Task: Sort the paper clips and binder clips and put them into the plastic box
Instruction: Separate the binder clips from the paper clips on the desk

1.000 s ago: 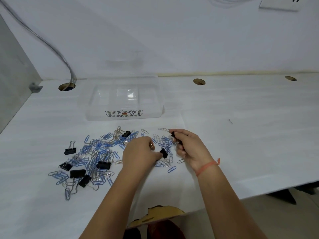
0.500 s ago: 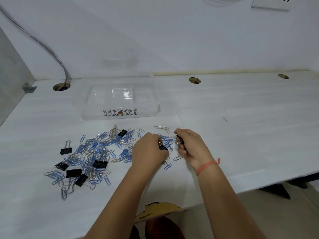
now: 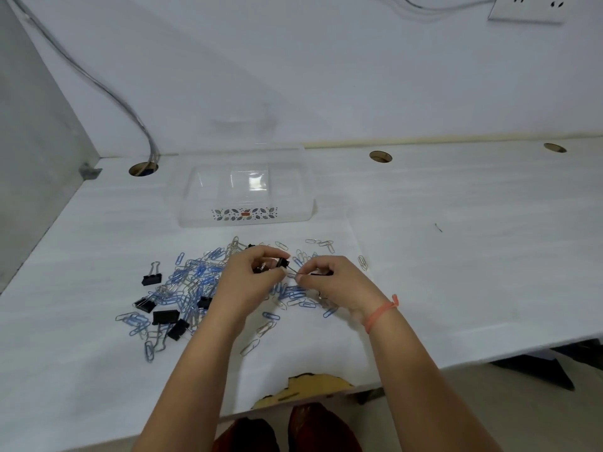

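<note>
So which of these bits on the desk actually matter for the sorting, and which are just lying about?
Part of the job: plastic box; paper clips; loose binder clips; binder clip in the left hand; second binder clip in the right hand.
Just lying about: wall socket; cable; desk holes.

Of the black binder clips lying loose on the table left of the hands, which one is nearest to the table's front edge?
The slanted binder clip, just right of and nearer than a wider binder clip; all others lie farther back.
</note>
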A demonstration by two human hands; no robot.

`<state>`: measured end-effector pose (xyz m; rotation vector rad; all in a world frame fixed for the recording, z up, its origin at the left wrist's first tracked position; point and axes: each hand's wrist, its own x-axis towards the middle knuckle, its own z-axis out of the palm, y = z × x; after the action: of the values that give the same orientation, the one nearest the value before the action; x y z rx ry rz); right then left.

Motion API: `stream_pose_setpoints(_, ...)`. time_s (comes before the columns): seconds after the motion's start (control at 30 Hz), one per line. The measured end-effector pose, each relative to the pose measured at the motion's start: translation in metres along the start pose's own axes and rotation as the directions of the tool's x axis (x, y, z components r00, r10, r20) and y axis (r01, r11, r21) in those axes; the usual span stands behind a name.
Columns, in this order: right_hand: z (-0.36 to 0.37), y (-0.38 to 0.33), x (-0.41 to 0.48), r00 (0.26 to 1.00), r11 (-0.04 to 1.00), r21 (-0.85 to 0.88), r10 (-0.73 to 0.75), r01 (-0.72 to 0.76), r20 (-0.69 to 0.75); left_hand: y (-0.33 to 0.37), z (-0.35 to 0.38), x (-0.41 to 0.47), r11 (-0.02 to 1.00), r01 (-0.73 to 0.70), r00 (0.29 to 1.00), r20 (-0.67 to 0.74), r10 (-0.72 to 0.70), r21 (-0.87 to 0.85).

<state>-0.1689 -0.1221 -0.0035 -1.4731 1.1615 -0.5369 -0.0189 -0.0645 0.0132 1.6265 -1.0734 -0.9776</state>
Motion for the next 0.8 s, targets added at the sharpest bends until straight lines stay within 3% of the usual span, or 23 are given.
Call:
stream_pose_setpoints(0.17,0.012,-0.004,0.004,0.998,0.998,-0.022,-0.061,0.061,0.025,-0.005,-0.008,-0.003,0.999,0.011,0.994,-0.110,-0.015,-0.036)
stream_pose_setpoints(0.3,0.017,-0.003,0.005,0.993,0.998,-0.025,-0.061,0.059,-0.097,-0.005,-0.011,-0.007,0.998,0.036,0.965,-0.257,-0.050,-0.058)
stream_pose_setpoints(0.4,0.015,-0.006,-0.002,0.977,0.999,0.029,-0.025,0.032,-0.211,0.000,-0.009,-0.012,0.936,0.167,0.956,-0.181,-0.231,-0.311)
stream_pose_setpoints(0.47,0.008,-0.009,-0.010,0.979,0.999,0.040,0.037,-0.029,-0.203,0.003,-0.003,-0.015,0.860,0.247,0.945,-0.087,-0.316,-0.447)
stream_pose_setpoints(0.53,-0.004,-0.009,-0.021,0.981,0.992,0.049,0.118,-0.112,-0.152,0.004,0.005,-0.019,0.831,0.295,0.940,-0.013,-0.341,-0.471)
stream_pose_setpoints(0.67,-0.037,-0.005,-0.051,0.972,0.973,-0.101,0.192,-0.206,-0.132,0.011,0.028,-0.030,0.900,0.315,0.949,0.122,-0.291,-0.301)
stream_pose_setpoints(0.8,-0.049,0.001,-0.071,0.963,0.895,-0.360,0.221,-0.264,-0.155,0.012,0.060,-0.040,0.982,0.156,0.957,0.231,-0.178,0.110)
